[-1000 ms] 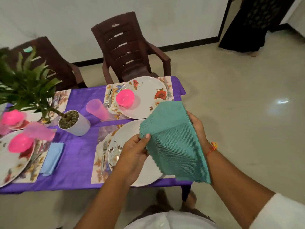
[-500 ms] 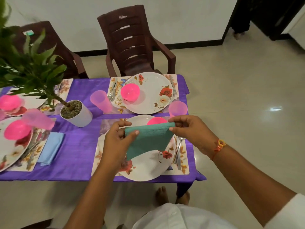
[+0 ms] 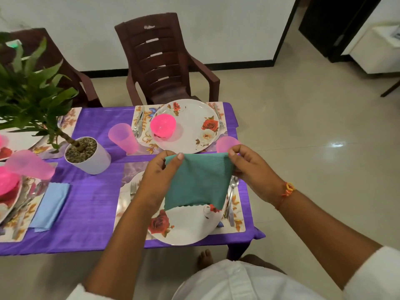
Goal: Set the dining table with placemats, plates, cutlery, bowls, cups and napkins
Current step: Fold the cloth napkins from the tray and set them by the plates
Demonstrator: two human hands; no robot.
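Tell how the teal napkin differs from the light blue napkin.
The teal napkin hangs in the air, pinched by the left hand and the right hand; the light blue napkin lies flat on the tablecloth, untouched. The teal one is darker than the blue one. Both are cloth.

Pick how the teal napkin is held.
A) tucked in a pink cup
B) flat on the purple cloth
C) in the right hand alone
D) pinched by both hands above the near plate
D: left hand and right hand each pinch a top corner of the teal napkin over the near plate.
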